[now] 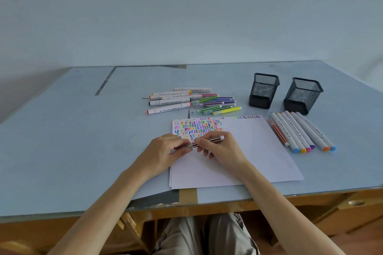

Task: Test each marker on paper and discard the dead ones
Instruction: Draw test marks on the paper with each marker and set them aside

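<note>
Both our hands meet over the paper [238, 151] near the table's [62, 141] front edge: our right hand [219, 151] grips a brown striped marker [209, 141], our left hand [165, 151] pinches its cap end. More markers [192, 100] lie behind the paper, others [300, 132] at its right, near two mesh cups [263, 91]

The two pen holders [264, 90] [303, 95] are black metal mesh with solid matt bases, and the markers [170, 102] [301, 131] have smooth, slightly glossy plastic barrels. The sheets of paper [259, 157] are matt white. The table top [62, 141] is a smooth pale blue surface with a dull sheen, over a varnished wooden frame [310, 203].
</note>
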